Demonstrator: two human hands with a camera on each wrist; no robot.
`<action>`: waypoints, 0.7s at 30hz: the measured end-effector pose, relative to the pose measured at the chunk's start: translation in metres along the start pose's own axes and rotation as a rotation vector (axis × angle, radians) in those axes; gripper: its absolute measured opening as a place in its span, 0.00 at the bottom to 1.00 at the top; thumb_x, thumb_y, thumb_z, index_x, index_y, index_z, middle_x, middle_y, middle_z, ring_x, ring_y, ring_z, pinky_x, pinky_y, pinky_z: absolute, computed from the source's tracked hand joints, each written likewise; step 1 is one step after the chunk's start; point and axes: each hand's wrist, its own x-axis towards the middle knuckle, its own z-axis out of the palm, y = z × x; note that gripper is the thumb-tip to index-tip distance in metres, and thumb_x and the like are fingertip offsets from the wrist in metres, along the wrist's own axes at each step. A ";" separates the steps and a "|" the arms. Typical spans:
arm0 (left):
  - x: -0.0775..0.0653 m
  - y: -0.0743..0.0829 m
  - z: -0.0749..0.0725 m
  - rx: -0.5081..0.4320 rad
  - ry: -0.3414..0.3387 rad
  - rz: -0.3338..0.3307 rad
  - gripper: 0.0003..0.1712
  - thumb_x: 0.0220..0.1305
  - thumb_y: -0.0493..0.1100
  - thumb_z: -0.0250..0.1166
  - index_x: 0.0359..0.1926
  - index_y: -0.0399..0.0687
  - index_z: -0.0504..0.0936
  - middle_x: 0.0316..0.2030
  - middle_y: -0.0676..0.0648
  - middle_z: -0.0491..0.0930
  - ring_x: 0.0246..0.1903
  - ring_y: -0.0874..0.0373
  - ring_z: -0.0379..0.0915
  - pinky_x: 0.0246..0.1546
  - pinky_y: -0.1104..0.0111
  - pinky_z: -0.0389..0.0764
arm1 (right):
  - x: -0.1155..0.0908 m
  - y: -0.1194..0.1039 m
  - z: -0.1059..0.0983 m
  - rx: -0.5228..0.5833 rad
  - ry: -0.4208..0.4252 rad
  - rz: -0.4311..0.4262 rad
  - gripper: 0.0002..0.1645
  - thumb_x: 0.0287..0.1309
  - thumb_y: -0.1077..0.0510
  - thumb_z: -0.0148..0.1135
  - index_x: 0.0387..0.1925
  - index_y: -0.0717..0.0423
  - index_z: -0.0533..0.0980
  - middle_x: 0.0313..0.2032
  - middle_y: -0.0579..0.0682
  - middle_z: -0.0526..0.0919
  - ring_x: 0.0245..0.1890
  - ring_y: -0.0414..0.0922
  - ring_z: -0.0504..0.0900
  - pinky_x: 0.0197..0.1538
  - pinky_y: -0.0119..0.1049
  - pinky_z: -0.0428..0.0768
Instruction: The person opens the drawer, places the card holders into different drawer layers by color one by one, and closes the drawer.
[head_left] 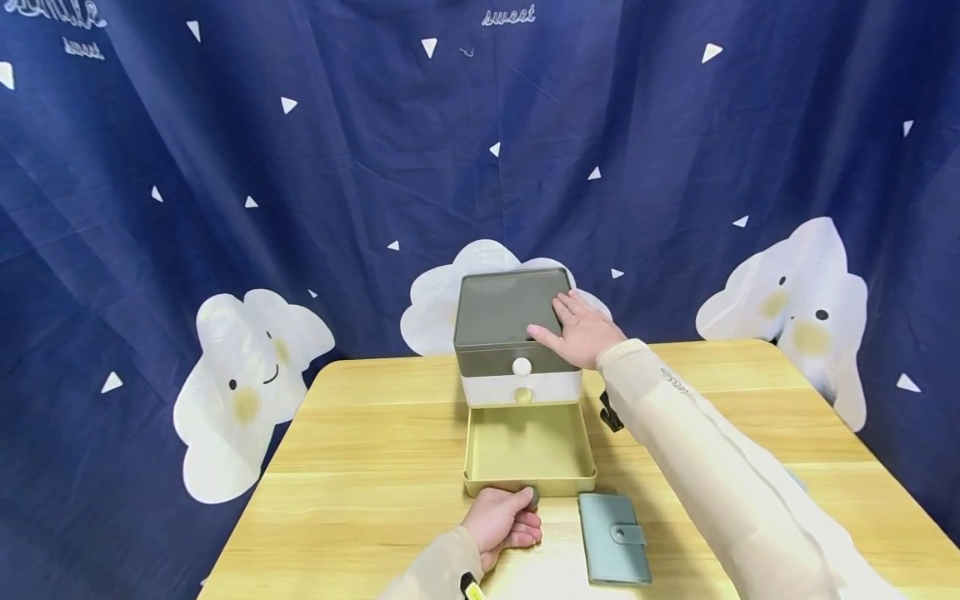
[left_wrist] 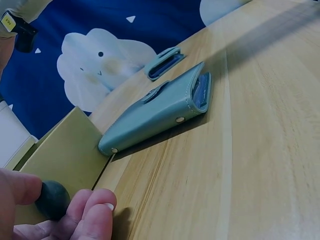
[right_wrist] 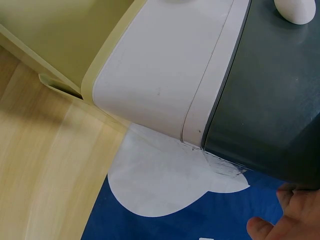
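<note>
A small three-tier drawer box (head_left: 513,308) stands at the back of the table, dark grey on top, white in the middle and yellow-green at the bottom. Its bottom drawer (head_left: 532,442) is pulled out, and the bare floor of it shows. My left hand (head_left: 501,525) pinches the round dark drawer knob (left_wrist: 52,200) between thumb and fingers. On the dark top, at its right edge, my right hand (head_left: 585,333) rests with fingers extended. A blue-green snap wallet (head_left: 611,542) lies just right of the drawer's front, strap facing up.
Farther right, a second blue-green wallet (left_wrist: 164,64) lies on the wooden table (head_left: 367,500); my right sleeve mostly hides it in the head view. A dark blue curtain (head_left: 360,150) with white clouds hangs behind the table.
</note>
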 end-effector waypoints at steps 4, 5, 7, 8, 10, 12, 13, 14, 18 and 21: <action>-0.002 0.000 0.000 0.017 0.005 0.000 0.20 0.68 0.47 0.60 0.36 0.30 0.80 0.19 0.48 0.78 0.17 0.62 0.78 0.20 0.74 0.79 | 0.001 0.001 0.002 -0.004 0.002 0.002 0.61 0.59 0.19 0.28 0.72 0.66 0.53 0.72 0.59 0.53 0.74 0.53 0.42 0.73 0.43 0.43; -0.002 0.001 0.000 0.025 0.007 0.000 0.20 0.68 0.47 0.60 0.36 0.30 0.80 0.19 0.49 0.78 0.17 0.62 0.78 0.19 0.74 0.79 | 0.001 0.002 0.002 -0.002 0.002 0.001 0.61 0.59 0.19 0.28 0.72 0.66 0.53 0.72 0.59 0.53 0.74 0.53 0.42 0.73 0.43 0.43; -0.004 0.002 0.000 0.042 0.008 -0.001 0.19 0.67 0.47 0.60 0.34 0.31 0.80 0.18 0.49 0.78 0.17 0.62 0.77 0.19 0.74 0.79 | 0.002 0.003 0.002 -0.001 0.006 0.001 0.61 0.59 0.19 0.28 0.72 0.65 0.54 0.72 0.59 0.53 0.74 0.52 0.42 0.73 0.42 0.43; -0.004 0.003 0.000 0.050 0.008 -0.001 0.19 0.67 0.47 0.60 0.34 0.32 0.80 0.18 0.49 0.78 0.16 0.62 0.77 0.19 0.74 0.79 | 0.002 0.003 0.002 -0.002 0.009 0.000 0.61 0.59 0.19 0.28 0.72 0.66 0.54 0.72 0.59 0.54 0.74 0.52 0.42 0.73 0.42 0.43; -0.006 0.004 -0.001 0.064 0.004 -0.005 0.19 0.66 0.48 0.61 0.33 0.32 0.80 0.18 0.49 0.78 0.16 0.62 0.77 0.18 0.75 0.78 | 0.002 0.003 0.002 -0.004 0.012 0.000 0.60 0.60 0.20 0.28 0.72 0.66 0.54 0.72 0.59 0.54 0.74 0.52 0.43 0.73 0.42 0.43; -0.008 0.006 -0.002 0.075 -0.003 -0.012 0.19 0.66 0.48 0.61 0.32 0.32 0.80 0.17 0.49 0.78 0.15 0.62 0.77 0.17 0.75 0.78 | 0.002 0.002 0.001 -0.010 0.008 -0.001 0.61 0.60 0.20 0.28 0.72 0.66 0.54 0.72 0.60 0.53 0.74 0.53 0.43 0.73 0.43 0.43; -0.009 0.008 -0.002 0.081 -0.007 -0.015 0.19 0.66 0.48 0.61 0.32 0.32 0.81 0.17 0.49 0.78 0.15 0.62 0.77 0.17 0.75 0.78 | 0.002 0.002 0.001 -0.011 0.004 -0.002 0.61 0.60 0.20 0.28 0.72 0.66 0.53 0.72 0.60 0.53 0.74 0.53 0.43 0.73 0.43 0.43; -0.011 0.009 -0.003 0.088 -0.011 -0.017 0.19 0.66 0.48 0.61 0.32 0.31 0.81 0.17 0.49 0.78 0.15 0.63 0.77 0.16 0.75 0.77 | 0.001 0.001 0.000 -0.010 -0.003 0.000 0.61 0.60 0.20 0.28 0.72 0.66 0.53 0.73 0.60 0.53 0.74 0.53 0.42 0.73 0.43 0.43; -0.018 0.023 -0.007 0.167 -0.020 0.016 0.19 0.66 0.46 0.61 0.34 0.29 0.81 0.18 0.48 0.79 0.15 0.63 0.76 0.16 0.76 0.77 | -0.001 -0.002 -0.003 -0.013 -0.026 0.005 0.59 0.61 0.21 0.29 0.72 0.66 0.52 0.73 0.60 0.51 0.74 0.53 0.41 0.73 0.43 0.42; -0.023 0.040 -0.010 0.272 -0.019 0.093 0.18 0.67 0.45 0.60 0.35 0.29 0.81 0.21 0.46 0.80 0.17 0.62 0.77 0.19 0.74 0.79 | -0.004 -0.005 -0.005 -0.011 -0.028 0.012 0.57 0.63 0.23 0.31 0.72 0.66 0.52 0.73 0.59 0.51 0.74 0.53 0.41 0.73 0.43 0.42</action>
